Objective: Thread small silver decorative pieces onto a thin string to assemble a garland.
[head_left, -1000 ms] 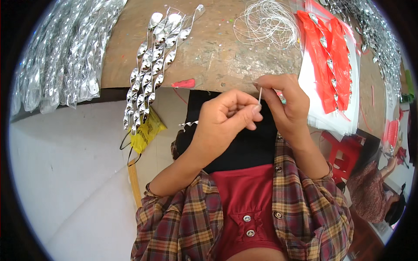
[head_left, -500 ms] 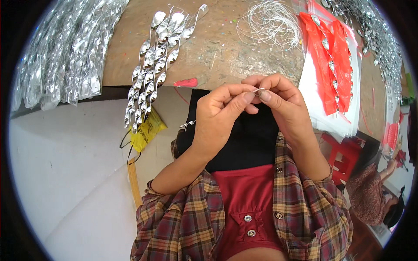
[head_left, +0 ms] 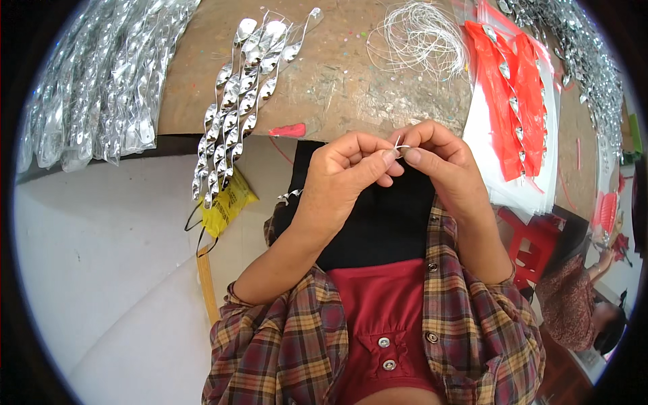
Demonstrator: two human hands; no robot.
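Note:
Both hands meet in front of me, just off the table's near edge. Thumb and finger of my left hand (head_left: pixel 347 169) pinch a thin white string (head_left: pixel 403 146). My right hand (head_left: pixel 442 158) pinches the same string close by, and a small loop with a short end pointing up shows between the fingertips. What else the fingers cover is hidden. Left of my hands, a bunch of twisted silver spiral strips (head_left: pixel 233 101) lies on the table and hangs over its edge. A tangled heap of white string (head_left: pixel 418 40) lies beyond my hands.
Rows of bagged silver spirals (head_left: pixel 101 81) cover the table's left side. At right are red plastic sheets (head_left: pixel 503 101) with spirals on white bags (head_left: pixel 482 162). A red scrap (head_left: pixel 288 129) lies at the brown table's (head_left: pixel 324 81) edge. Another person (head_left: pixel 570 304) is at far right.
The string between my fingertips now forms a visible loop with its end standing up. My hands have shifted only slightly.

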